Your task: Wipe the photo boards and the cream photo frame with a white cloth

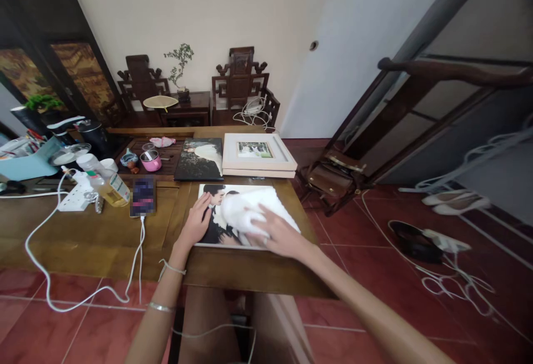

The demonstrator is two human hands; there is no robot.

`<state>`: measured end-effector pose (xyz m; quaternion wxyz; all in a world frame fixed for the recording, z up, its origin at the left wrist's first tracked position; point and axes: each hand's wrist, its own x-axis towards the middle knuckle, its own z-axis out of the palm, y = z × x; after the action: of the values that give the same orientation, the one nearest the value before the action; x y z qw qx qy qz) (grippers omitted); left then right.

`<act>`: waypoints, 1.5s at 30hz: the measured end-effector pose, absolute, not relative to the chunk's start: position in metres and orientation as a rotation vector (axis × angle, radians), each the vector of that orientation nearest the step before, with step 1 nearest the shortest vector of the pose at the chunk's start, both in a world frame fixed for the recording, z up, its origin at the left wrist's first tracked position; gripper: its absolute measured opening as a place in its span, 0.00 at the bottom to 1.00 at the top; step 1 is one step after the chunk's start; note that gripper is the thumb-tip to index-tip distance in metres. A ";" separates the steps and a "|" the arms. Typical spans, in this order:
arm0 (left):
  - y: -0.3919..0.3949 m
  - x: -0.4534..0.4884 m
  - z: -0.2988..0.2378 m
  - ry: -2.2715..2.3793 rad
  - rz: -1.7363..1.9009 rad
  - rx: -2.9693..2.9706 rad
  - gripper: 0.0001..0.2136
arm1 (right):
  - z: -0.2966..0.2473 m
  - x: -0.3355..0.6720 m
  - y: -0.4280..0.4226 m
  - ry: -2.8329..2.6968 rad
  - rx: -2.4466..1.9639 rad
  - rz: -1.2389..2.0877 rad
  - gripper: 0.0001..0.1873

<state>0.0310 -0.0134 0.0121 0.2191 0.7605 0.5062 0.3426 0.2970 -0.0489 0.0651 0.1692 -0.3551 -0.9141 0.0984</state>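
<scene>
A photo panel [214,230] with a picture of a couple lies flat near the table's front right. My left hand [197,220] rests on its left edge, fingers stretched out. In my right hand [275,230] is a white cloth [245,205], pressed on the panel's surface and somewhat blurred. The cloth covers much of the picture's middle and right side. Just behind lies a dark photo panel [200,159] showing a white dress. Beside it, light-coloured picture frames [259,155] are stacked, the top one holding a small photo.
On the wooden table [166,250], a phone [142,197] charges beside a bottle of yellowish liquid [111,189] and a white power strip [74,198]. A pink cup [150,160] stands on the tea tray. White cables trail over the front edge. A wooden chair [333,175] stands right.
</scene>
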 end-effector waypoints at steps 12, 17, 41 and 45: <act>-0.013 0.032 0.010 1.398 0.987 2.097 0.20 | 0.062 0.264 -0.040 -2.706 -1.118 0.224 0.23; -0.015 0.034 0.012 1.406 0.987 2.076 0.20 | 0.062 0.277 -0.116 -2.767 -0.877 0.380 0.22; -0.015 0.035 0.007 1.400 0.978 2.055 0.20 | 0.068 0.260 -0.093 -2.644 -0.931 0.421 0.18; -0.016 0.036 0.009 1.402 0.969 2.052 0.20 | 0.066 0.290 -0.114 -2.588 -1.000 0.413 0.11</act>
<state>0.0363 -0.0156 0.0093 0.2348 0.7478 0.5109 0.3530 0.2895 -0.1136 0.0657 0.1674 -0.3516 -0.9096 0.1450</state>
